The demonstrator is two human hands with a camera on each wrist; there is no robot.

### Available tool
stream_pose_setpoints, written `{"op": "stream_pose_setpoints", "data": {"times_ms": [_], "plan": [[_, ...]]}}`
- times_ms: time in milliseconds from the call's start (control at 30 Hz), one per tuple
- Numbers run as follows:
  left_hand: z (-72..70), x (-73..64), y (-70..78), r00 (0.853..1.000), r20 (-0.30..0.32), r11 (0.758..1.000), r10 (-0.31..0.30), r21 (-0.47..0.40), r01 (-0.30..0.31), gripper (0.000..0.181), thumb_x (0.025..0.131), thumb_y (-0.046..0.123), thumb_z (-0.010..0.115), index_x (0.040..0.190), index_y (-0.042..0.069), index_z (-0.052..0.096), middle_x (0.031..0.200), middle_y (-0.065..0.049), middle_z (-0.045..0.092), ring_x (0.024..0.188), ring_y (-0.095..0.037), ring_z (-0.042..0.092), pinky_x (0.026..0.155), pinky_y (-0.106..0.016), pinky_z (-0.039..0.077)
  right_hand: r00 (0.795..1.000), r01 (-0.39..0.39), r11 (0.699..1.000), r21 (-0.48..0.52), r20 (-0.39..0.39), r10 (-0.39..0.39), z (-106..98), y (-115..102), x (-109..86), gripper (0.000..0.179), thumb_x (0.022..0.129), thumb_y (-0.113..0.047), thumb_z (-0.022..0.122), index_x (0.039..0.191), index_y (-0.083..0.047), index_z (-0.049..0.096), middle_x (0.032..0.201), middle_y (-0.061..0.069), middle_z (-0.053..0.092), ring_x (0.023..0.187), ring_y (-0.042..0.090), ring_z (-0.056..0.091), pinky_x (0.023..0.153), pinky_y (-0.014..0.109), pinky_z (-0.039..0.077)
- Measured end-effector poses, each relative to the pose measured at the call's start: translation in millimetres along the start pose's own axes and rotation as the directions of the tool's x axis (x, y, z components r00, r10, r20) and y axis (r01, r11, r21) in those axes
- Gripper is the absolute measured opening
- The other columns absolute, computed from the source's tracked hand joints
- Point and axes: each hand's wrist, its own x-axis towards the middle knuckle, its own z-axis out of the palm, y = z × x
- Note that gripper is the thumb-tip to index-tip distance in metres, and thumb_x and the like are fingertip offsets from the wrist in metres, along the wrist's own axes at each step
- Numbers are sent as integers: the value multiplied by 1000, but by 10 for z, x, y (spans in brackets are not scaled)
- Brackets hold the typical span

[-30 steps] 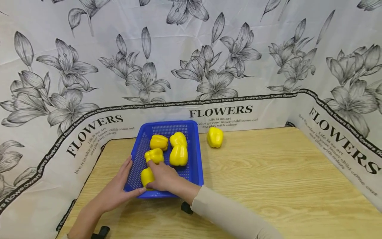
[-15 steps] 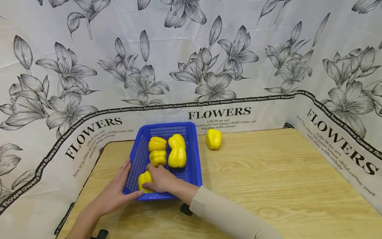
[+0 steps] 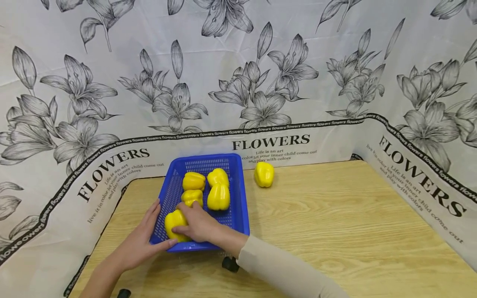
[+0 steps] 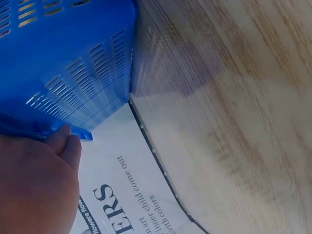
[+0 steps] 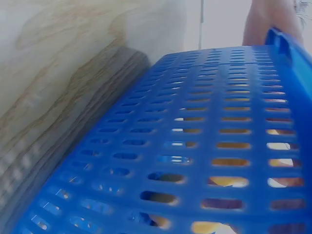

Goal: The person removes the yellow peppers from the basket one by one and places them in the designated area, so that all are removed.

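A blue perforated basket (image 3: 244, 207) stands on the wooden table, with several yellow bell peppers in it. At its near left corner my left hand (image 3: 136, 244) holds the rim, fingers along the left side and thumb over the near edge. In the left wrist view, fingertips (image 4: 66, 141) meet the rim from outside. My right hand (image 3: 197, 223) reaches over the near wall and grips a bell pepper (image 3: 173, 221) in the near left corner. Just beyond its fingers lies another pepper (image 3: 191, 197). The right wrist view shows mostly the basket's slotted wall (image 5: 204, 112), which hides the right hand.
One more bell pepper (image 3: 264, 174) stands on the table (image 3: 335, 215) right of the basket, close to the back curtain (image 3: 275, 145). A flower-printed curtain borders the table's back and sides. Below each wrist a small black object (image 3: 230, 264) shows.
The gripped pepper has shifted left toward the basket's left wall with my right hand. The pepper beyond it turned and moved slightly right early on. My left hand keeps its place at the corner.
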Motion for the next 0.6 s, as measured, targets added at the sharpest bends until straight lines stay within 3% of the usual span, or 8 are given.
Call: {"op": "stream_pose_setpoints", "data": {"times_ms": [167, 367, 600], "plan": [[-8, -10, 1, 1000, -6, 1000, -10, 2, 10, 110, 90, 60, 69, 164, 4, 10, 172, -15, 4, 148, -53, 24, 109, -74, 31, 999, 25, 997, 77, -35, -22, -95, -19, -31, 60, 99, -42, 68, 149, -17, 49, 138, 16, 54, 104, 14, 58, 87, 28, 52], [16, -8, 4, 999, 11, 999, -47, -11, 47, 110, 90, 59, 70, 165, 5, 10, 172, -14, 4, 149, -51, 23, 109, -74, 31, 996, 48, 984, 171, -84, -34, -228, -42, -89, 58, 98, -43, 68, 148, -18, 50, 132, 13, 53, 99, 14, 56, 80, 25, 51], [18, -1, 3, 999, 0, 999, -44, -16, 44, 110, 90, 57, 71, 165, 6, 8, 171, -17, 5, 149, -51, 23, 109, -75, 31, 990, 100, 955, 281, -128, -66, -388, -38, -201, 59, 97, -39, 72, 147, -15, 52, 136, 13, 49, 102, 14, 57, 82, 22, 52]]}}
